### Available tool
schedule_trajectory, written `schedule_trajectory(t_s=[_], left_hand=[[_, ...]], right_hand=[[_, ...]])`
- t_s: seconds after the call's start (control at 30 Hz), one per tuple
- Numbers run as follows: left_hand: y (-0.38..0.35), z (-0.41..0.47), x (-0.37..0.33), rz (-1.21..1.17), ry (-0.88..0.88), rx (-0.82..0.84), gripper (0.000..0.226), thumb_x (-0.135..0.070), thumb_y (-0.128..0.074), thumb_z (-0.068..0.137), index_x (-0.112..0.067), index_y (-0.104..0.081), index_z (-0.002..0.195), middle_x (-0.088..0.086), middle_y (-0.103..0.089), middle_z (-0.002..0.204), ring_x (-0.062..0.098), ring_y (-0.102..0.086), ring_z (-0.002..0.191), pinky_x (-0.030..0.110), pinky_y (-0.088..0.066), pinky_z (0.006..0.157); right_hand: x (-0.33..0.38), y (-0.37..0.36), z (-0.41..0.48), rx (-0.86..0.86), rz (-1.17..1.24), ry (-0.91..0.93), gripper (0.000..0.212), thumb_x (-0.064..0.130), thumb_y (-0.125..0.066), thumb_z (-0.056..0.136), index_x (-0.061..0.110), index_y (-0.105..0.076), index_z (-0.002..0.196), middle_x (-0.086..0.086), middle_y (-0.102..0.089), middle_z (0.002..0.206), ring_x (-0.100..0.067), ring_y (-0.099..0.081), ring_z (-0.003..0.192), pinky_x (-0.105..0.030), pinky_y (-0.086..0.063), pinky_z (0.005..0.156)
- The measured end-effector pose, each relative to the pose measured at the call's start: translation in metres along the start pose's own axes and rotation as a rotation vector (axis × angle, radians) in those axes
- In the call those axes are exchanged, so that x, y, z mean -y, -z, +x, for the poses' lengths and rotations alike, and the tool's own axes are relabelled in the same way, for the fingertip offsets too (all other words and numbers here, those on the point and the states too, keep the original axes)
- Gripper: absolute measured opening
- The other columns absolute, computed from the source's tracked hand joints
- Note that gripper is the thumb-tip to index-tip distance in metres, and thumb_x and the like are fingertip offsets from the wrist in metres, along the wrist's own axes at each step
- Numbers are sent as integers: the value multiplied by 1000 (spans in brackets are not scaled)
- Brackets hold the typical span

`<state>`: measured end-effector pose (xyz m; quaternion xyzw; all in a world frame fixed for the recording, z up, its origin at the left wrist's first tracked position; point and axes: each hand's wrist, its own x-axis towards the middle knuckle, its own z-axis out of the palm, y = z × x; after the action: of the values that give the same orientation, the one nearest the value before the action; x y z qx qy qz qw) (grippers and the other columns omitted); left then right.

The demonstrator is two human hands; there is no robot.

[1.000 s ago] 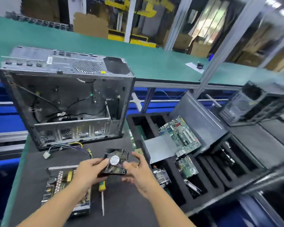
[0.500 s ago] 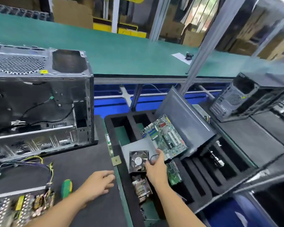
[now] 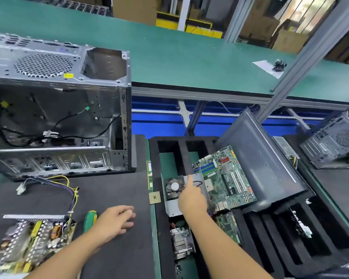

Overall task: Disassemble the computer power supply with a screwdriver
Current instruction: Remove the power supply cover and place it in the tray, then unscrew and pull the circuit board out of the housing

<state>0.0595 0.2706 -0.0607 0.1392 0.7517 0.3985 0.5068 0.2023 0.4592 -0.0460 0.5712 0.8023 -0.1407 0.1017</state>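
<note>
On my feed the left hand (image 3: 117,220) rests palm-down on the black mat (image 3: 113,190), fingers loosely bent and holding nothing. Just beside its wrist lies the screwdriver (image 3: 90,220), only its green handle in sight. Farther left on the mat sits the opened power supply (image 3: 30,238), its circuit board bare, with a finned metal strip along the far edge. Yellow and purple wires (image 3: 69,188) loop from it toward the computer case (image 3: 58,109).

The right hand (image 3: 191,198) reaches over the black foam tray (image 3: 155,238). Its index finger (image 3: 188,180) is straight and it grips nothing I can see. It hovers right beside the cooling fan (image 3: 173,187), which lies flat on a grey metal plate (image 3: 171,208) in the tray (I cannot tell whether skin touches the fan). The fan's round white hub label is too blurred to read, and so is the yellow sticker (image 3: 68,75) on top of the case.

A green motherboard (image 3: 226,178) leans against a grey side panel (image 3: 260,164) just right of the hand. A heatsink (image 3: 181,244) sits in the tray nearer me. A square CPU chip (image 3: 154,197) and a RAM stick (image 3: 149,176) lie on the tray's left rim.
</note>
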Motion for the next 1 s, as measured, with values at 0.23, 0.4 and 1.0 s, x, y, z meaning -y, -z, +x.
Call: schedule_trajectory(t_s=[0.23,0.4,1.0], left_hand=[[-9,0,-6,2,-9,43,19,-21,-46,105,-25,-59,118,-9,-70,107,13,-71,94,28,-55,82],[1,-6,-1,-5,-7,35,18,-20,-46,104,-25,-59,116,-5,-70,110,14,-71,94,26,-56,78],[37,-17,18,-55,24,39,18,-15,-46,104,-18,-57,118,3,-68,115,22,-68,96,25,-51,75]], right_hand=[[20,-7,-14,63,-188,35,72,74,-24,90,22,-38,139,-23,-30,142,-31,-59,101,-35,-45,67],[30,-19,-19,179,-405,95,59,54,-40,96,12,-45,137,-20,-34,142,-27,-52,115,-33,-46,68],[26,-9,-40,124,10,42,26,21,-45,97,9,-63,111,-11,-67,113,-32,-64,103,-33,-50,81]])
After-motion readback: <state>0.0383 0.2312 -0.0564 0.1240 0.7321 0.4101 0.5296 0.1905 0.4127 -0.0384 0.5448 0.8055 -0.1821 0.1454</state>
